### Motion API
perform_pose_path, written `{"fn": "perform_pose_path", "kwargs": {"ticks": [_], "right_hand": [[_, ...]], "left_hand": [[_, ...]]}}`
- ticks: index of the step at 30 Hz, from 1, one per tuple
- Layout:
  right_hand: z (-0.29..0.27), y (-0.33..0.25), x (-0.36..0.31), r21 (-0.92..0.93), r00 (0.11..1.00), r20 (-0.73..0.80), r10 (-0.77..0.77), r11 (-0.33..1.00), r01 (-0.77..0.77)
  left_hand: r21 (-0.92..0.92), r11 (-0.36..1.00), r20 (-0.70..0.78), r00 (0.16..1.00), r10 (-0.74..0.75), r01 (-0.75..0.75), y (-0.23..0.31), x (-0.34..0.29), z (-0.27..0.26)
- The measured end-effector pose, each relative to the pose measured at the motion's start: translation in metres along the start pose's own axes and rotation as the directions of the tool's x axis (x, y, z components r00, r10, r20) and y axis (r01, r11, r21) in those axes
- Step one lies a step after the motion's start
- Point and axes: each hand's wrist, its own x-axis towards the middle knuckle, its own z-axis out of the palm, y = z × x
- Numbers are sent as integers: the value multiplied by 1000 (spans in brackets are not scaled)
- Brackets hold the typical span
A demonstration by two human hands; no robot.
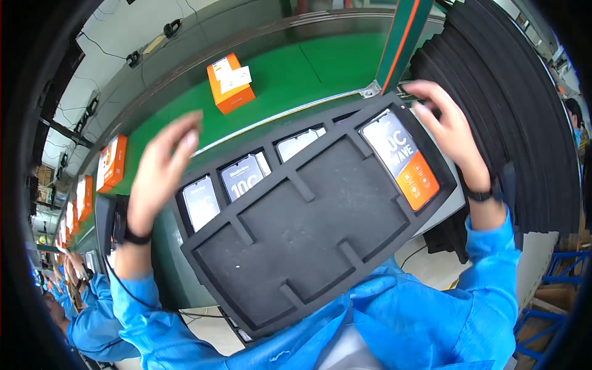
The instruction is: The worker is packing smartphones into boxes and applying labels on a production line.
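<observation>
My left hand (161, 169), a little blurred, is raised left of the trays with thumb and fingers apart and nothing in it. On the right, my right hand (449, 126) hovers by the far right tray corner, fingers curved and thumb apart, holding nothing. A black foam tray (308, 222) with no phones in its recess lies aslant over another foam tray. Past its edges, smartphones show in slots: a white-faced one (201, 202), a grey one (242, 176), a partly covered one (298, 145), and a white-and-orange one (401, 161) nearest my right hand.
An orange box (230, 86) with a white paper slip stands on the green conveyor belt (308, 65). More orange boxes (111, 163) line the belt at left. A tall stack of black foam trays (493, 117) rises at right, beside a green post (404, 46). People in blue work at far left.
</observation>
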Motion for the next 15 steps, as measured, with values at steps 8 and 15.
{"fn": "perform_pose_path", "kwargs": {"ticks": [8, 15], "right_hand": [[2, 2, -122, 463, 834, 108, 541, 715, -523], [33, -45, -101, 719, 899, 136, 415, 583, -378]], "left_hand": [[436, 888, 161, 984, 80, -144, 31, -104, 34], [461, 875, -108, 969, 220, -147, 16, -52, 11]]}}
